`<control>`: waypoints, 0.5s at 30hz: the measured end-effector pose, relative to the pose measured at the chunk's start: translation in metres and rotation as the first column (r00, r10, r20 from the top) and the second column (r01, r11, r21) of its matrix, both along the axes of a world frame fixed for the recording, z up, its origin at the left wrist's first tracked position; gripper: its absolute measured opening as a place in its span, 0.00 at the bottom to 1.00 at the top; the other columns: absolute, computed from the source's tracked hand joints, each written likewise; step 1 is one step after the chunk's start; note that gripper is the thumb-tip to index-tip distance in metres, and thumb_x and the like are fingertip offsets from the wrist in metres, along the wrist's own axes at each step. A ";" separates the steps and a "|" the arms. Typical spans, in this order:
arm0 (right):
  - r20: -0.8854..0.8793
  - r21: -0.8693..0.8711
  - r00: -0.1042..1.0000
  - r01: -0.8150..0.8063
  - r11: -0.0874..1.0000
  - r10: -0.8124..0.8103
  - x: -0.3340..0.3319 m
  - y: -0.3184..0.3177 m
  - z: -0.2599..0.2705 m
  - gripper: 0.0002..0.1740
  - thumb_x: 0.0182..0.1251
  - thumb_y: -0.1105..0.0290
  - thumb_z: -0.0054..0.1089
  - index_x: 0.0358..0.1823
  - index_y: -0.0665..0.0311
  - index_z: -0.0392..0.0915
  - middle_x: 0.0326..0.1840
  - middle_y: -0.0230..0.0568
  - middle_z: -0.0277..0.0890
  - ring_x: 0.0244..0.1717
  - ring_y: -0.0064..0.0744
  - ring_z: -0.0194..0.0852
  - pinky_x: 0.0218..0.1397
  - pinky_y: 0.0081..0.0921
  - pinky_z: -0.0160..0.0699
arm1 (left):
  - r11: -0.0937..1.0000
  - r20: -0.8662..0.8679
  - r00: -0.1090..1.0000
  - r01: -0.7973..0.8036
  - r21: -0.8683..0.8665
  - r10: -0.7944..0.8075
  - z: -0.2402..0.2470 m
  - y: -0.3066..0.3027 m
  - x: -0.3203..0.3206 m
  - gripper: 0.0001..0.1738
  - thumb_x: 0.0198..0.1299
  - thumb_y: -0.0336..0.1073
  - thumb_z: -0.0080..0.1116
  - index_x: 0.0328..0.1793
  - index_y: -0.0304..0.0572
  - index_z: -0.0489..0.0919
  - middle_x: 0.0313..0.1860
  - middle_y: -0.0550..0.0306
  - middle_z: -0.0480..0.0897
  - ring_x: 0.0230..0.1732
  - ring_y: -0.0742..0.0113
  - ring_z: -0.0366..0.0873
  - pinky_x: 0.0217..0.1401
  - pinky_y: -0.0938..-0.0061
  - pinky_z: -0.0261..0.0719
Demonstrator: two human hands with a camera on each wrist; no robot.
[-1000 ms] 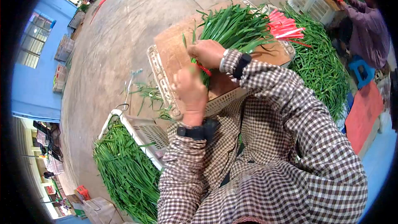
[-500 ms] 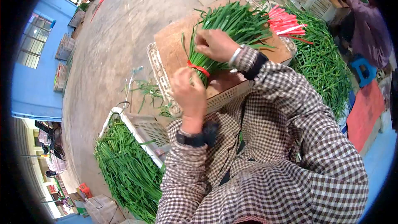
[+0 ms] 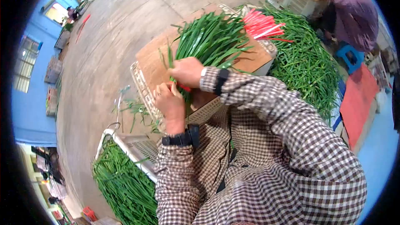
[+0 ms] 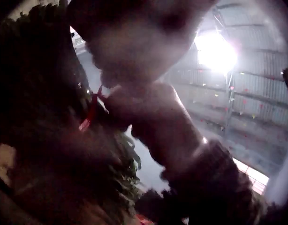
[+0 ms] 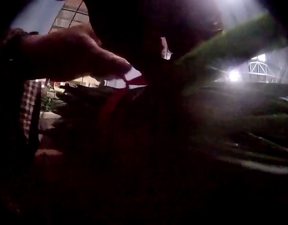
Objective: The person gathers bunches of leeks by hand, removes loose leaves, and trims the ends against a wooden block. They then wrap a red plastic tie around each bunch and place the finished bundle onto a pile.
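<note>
A bunch of long green leafy stalks, like garlic chives [image 3: 208, 37], lies across a board [image 3: 154, 50] on a crate, its leaf ends away from me. Around its stems runs a red tie [image 3: 184, 87], which also shows in the left wrist view as a red strip [image 4: 90, 115]. My left hand [image 3: 170, 102] pinches one end of the tie; its thumb shows in the right wrist view. Close above it, my right hand [image 3: 187, 71] has its fingers curled at the tie's other end, mostly in shadow in the wrist views.
Loose red ties [image 3: 262, 25] lie at the board's far right corner. A large heap of chives [image 3: 304, 62] spreads to the right. At lower left stands a white crate [image 3: 133, 154] with more chives [image 3: 125, 187]. Another person [image 3: 354, 16] works near a blue stool [image 3: 350, 58].
The hands stood apart with the red tie looped in plain sight half a second ago; now they have come together over it. The whole view has shifted a little.
</note>
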State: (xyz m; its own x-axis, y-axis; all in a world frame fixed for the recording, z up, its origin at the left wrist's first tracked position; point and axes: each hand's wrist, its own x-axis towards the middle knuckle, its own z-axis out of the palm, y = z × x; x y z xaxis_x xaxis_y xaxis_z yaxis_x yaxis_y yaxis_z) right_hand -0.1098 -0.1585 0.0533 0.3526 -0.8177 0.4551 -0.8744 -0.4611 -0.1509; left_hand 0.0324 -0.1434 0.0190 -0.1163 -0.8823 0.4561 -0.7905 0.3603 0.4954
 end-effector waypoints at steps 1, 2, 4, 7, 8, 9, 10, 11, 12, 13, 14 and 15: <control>-0.024 -0.011 0.997 -0.070 0.997 0.070 0.003 -0.010 0.001 0.07 0.48 0.65 0.57 0.26 0.59 0.80 0.26 0.44 0.78 0.28 0.44 0.80 0.27 0.38 0.77 | 0.979 0.203 0.979 0.037 -0.200 0.005 -0.003 0.007 -0.003 0.09 0.50 0.35 0.61 0.33 0.39 0.76 0.34 0.48 0.78 0.41 0.48 0.75 0.45 0.61 0.71; -0.022 -0.050 0.991 -0.136 0.989 0.135 0.010 -0.019 -0.004 0.07 0.48 0.65 0.57 0.25 0.59 0.79 0.25 0.43 0.77 0.28 0.44 0.79 0.28 0.38 0.77 | 0.916 0.389 0.920 0.110 -0.387 0.054 -0.005 0.013 -0.005 0.09 0.50 0.34 0.61 0.34 0.40 0.76 0.34 0.48 0.77 0.42 0.49 0.74 0.46 0.61 0.70; 0.024 0.036 0.981 -0.191 0.981 0.190 0.018 -0.027 -0.006 0.06 0.48 0.67 0.58 0.26 0.60 0.79 0.28 0.43 0.77 0.33 0.44 0.79 0.34 0.36 0.77 | 0.918 0.367 0.930 0.120 -0.379 0.029 -0.007 0.012 0.001 0.08 0.50 0.34 0.61 0.33 0.40 0.76 0.34 0.48 0.77 0.42 0.49 0.74 0.46 0.60 0.70; 0.166 0.024 0.972 -0.171 0.985 0.165 0.007 -0.030 -0.016 0.10 0.47 0.69 0.60 0.33 0.62 0.79 0.39 0.45 0.76 0.44 0.43 0.76 0.42 0.35 0.77 | 0.975 0.156 0.972 0.192 -0.109 -0.174 0.015 0.015 0.020 0.07 0.51 0.33 0.61 0.34 0.38 0.78 0.33 0.48 0.78 0.40 0.53 0.76 0.45 0.63 0.72; 0.169 0.177 0.952 -0.286 0.942 0.257 -0.006 -0.023 -0.005 0.22 0.47 0.71 0.60 0.47 0.63 0.73 0.54 0.48 0.68 0.60 0.46 0.65 0.56 0.39 0.70 | 0.990 -0.067 0.989 0.132 -0.050 -0.135 0.024 0.016 0.027 0.08 0.53 0.32 0.60 0.37 0.36 0.79 0.35 0.49 0.79 0.38 0.58 0.77 0.44 0.66 0.73; 0.164 0.178 0.953 -0.283 0.942 0.255 -0.013 -0.015 -0.003 0.22 0.47 0.71 0.60 0.47 0.63 0.73 0.54 0.48 0.68 0.60 0.46 0.65 0.56 0.39 0.70 | 0.996 -0.282 0.957 0.080 0.026 -0.070 0.028 0.017 0.036 0.09 0.54 0.32 0.59 0.39 0.35 0.80 0.36 0.51 0.80 0.37 0.62 0.78 0.43 0.69 0.74; 0.041 0.206 0.958 -0.287 0.936 0.284 -0.016 -0.006 -0.003 0.27 0.47 0.70 0.61 0.53 0.62 0.68 0.59 0.47 0.65 0.63 0.47 0.62 0.60 0.41 0.66 | 0.997 -0.284 0.956 0.078 0.025 -0.068 0.028 0.013 0.047 0.09 0.54 0.32 0.59 0.39 0.35 0.80 0.36 0.51 0.80 0.37 0.62 0.78 0.43 0.69 0.74; -0.079 0.231 0.946 -0.289 0.929 0.314 -0.014 0.002 -0.002 0.33 0.47 0.70 0.61 0.59 0.61 0.64 0.63 0.46 0.62 0.67 0.48 0.58 0.63 0.43 0.63 | 0.993 -0.385 0.923 0.058 0.104 -0.013 0.029 0.008 0.059 0.10 0.56 0.31 0.58 0.42 0.34 0.79 0.37 0.53 0.81 0.37 0.66 0.77 0.43 0.72 0.74; -0.241 0.316 0.927 -0.205 0.926 0.288 -0.010 0.010 0.001 0.40 0.50 0.67 0.60 0.67 0.58 0.54 0.70 0.43 0.56 0.72 0.48 0.48 0.69 0.49 0.53 | 0.983 -0.477 0.878 0.047 0.180 0.045 0.031 0.006 0.067 0.11 0.58 0.31 0.57 0.45 0.32 0.79 0.39 0.55 0.81 0.36 0.70 0.77 0.42 0.75 0.74; -0.285 0.189 0.931 -0.177 0.966 0.227 -0.004 0.005 -0.026 0.42 0.55 0.65 0.57 0.71 0.55 0.49 0.71 0.42 0.54 0.74 0.45 0.45 0.71 0.52 0.46 | 0.984 -0.477 0.878 0.048 0.172 0.041 0.033 0.006 0.072 0.11 0.58 0.31 0.57 0.45 0.32 0.79 0.39 0.55 0.81 0.36 0.70 0.77 0.42 0.75 0.74; -0.275 0.113 0.940 -0.175 0.978 0.200 -0.002 0.004 -0.029 0.41 0.57 0.63 0.54 0.72 0.54 0.47 0.71 0.41 0.54 0.75 0.45 0.44 0.71 0.55 0.44 | 0.977 -0.554 0.832 0.084 0.194 0.038 0.034 0.006 0.075 0.12 0.58 0.32 0.58 0.46 0.31 0.79 0.40 0.56 0.81 0.39 0.70 0.76 0.46 0.76 0.73; -0.264 0.038 0.948 -0.172 0.984 0.175 -0.001 0.003 -0.033 0.40 0.60 0.62 0.51 0.73 0.53 0.46 0.71 0.41 0.54 0.75 0.44 0.42 0.71 0.58 0.41 | 0.969 -0.626 0.779 0.123 0.214 0.040 0.035 0.006 0.078 0.13 0.58 0.32 0.59 0.46 0.31 0.79 0.42 0.57 0.82 0.42 0.70 0.76 0.49 0.76 0.72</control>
State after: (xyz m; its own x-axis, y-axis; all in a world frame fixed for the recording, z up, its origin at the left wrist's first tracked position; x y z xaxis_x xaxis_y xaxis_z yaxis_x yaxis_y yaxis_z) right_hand -0.1112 -0.1553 0.0204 0.5961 -0.7386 0.3147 -0.7904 -0.6088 0.0681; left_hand 0.1103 -0.1372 0.0545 0.0817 -0.9706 0.2263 -0.2668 0.1974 0.9433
